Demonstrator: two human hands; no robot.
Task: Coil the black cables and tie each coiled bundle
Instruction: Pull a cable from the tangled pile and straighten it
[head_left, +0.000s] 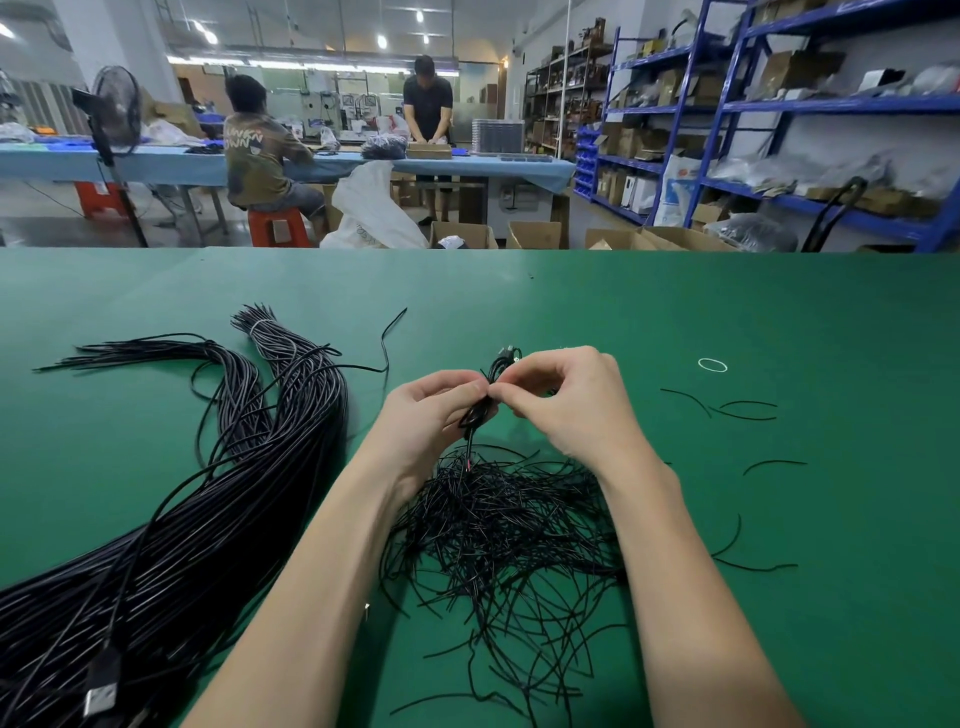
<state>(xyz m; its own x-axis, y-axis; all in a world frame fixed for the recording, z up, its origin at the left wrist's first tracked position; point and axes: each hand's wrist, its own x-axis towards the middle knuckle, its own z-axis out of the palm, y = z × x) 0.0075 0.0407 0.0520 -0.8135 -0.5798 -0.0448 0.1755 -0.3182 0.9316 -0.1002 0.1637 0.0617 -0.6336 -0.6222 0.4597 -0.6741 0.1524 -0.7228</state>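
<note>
While both pinch it — left hand (434, 410), right hand (561, 400), coiled cable (480, 410) above tie pile (509, 525), beside cable bundle (208, 519).

Cable bundle (171, 519) runs off the left edge; both forearms cut off below.

Little can be read here. At about eleven o'clock, a seated person (260, 156) at the far blue table wears an olive shirt (254, 161) with pale block lettering across the back; the lower line seems to read "OWN", and the upper line is too distorted to make out. At about twelve o'clock, a white sack (371, 213) on the floor carries faint grey printing that is too blurred to read. At about two o'clock, a white bag (675, 189) leaning by the blue shelving (727, 106) shows blue and red marks, also unreadable.
</note>
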